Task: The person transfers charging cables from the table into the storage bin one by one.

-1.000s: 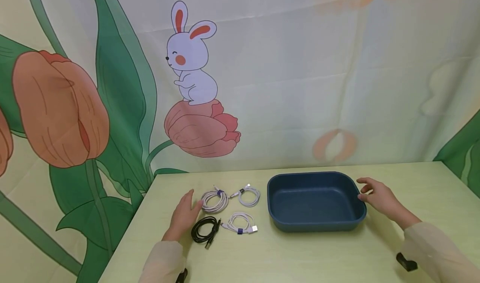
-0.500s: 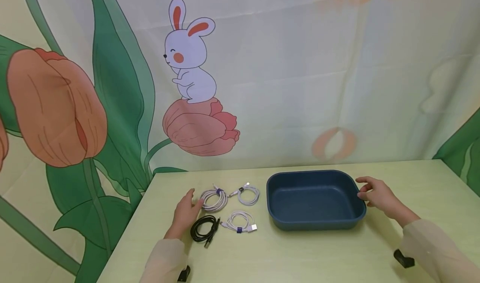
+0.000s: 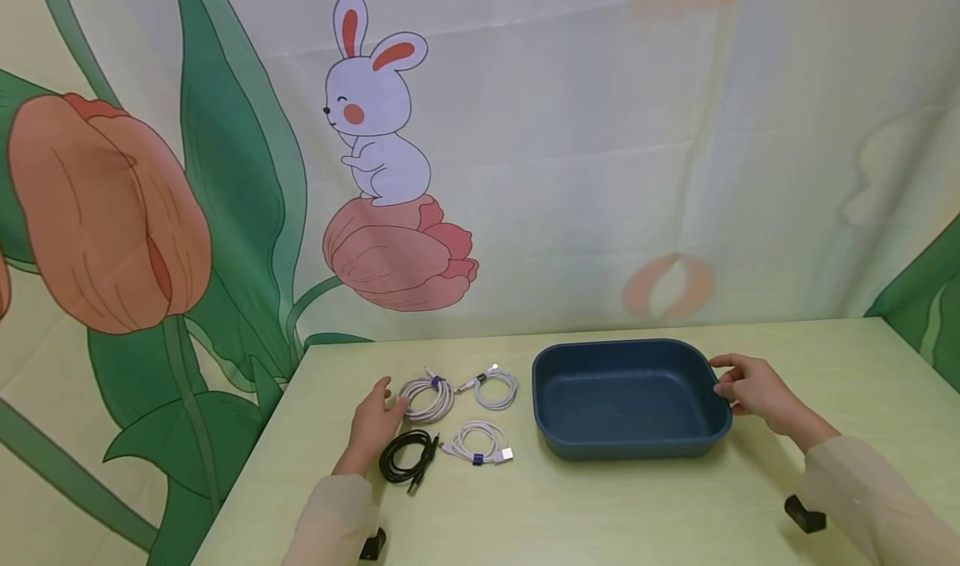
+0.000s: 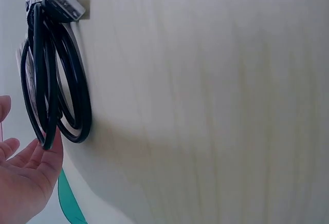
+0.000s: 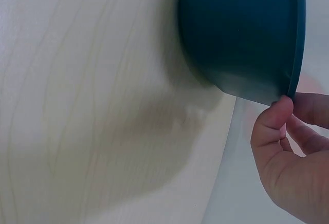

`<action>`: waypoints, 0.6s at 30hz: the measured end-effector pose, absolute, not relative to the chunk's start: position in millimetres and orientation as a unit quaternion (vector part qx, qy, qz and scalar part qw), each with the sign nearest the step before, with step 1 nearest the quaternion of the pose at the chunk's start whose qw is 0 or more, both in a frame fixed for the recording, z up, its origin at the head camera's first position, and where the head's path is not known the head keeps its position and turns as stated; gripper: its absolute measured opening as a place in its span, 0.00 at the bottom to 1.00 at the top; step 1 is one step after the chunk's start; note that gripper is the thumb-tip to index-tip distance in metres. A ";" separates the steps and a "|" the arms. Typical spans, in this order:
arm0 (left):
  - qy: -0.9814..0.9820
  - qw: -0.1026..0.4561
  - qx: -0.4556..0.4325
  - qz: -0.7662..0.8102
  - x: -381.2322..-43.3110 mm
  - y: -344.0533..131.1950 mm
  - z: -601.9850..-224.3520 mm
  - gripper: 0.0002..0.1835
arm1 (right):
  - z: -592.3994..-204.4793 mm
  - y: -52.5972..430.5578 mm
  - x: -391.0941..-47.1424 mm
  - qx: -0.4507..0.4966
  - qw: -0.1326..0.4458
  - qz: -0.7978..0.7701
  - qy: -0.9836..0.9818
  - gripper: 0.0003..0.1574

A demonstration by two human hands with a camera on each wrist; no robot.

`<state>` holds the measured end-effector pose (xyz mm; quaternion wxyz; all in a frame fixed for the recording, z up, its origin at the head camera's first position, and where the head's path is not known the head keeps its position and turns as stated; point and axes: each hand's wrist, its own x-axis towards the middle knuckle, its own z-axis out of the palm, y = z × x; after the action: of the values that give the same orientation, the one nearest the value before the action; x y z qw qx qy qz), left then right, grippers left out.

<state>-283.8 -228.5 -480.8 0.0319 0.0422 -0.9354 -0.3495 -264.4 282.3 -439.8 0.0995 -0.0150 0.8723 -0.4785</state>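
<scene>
Head view: the blue tray (image 3: 630, 403) sits on a pale table (image 3: 600, 520) at 9 o'clock from the right hand (image 3: 761, 391), whose thumb and forefinger are at the tray's 3 o'clock rim. The left hand (image 3: 375, 424) is well apart from the tray, at its 9 o'clock, with fingers loosely spread and holding nothing. 4 coiled cables lie between them. The grey-white coil (image 3: 446, 399) is at 2 o'clock from the left hand, whose thumb tip overlaps its edge; I cannot tell if they touch. The black coil (image 3: 430, 453) is just beside that hand, toward 4 o'clock. Farther off toward 3 o'clock lie 2 thinner loops, the small white coil (image 3: 497, 407) and the blue-tied white coil (image 3: 487, 459). A printed backdrop (image 3: 540, 157) with a rabbit and tulips hangs at 12 o'clock.

Left wrist view: the black coil fills the space toward 1 o'clock from the left hand, its metal plug (image 4: 66, 4) at 12 o'clock. The fingertips are partly hidden behind its lowest loop, with the thumb apart.

Right wrist view: the right hand's thumb and forefinger pinch the tray's rim; the tray's body extends from that grip toward 11 o'clock.
</scene>
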 end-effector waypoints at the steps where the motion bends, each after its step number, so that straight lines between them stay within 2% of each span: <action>1: -0.935 0.033 0.044 -0.351 -283.9 -228.4 -481.0 0.30 | -439.9 282.4 -264.5 -0.015 0.101 -0.481 0.871 0.29; 18: -0.890 0.010 0.102 -0.445 -285.8 -223.6 -485.4 0.31 | -437.3 281.7 -267.5 0.007 0.131 -0.485 0.864 0.31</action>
<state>-285.8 -223.6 -485.4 0.0100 0.1023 -0.8898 -0.4447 -267.5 281.7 -437.3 0.1309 0.0069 0.8644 -0.4854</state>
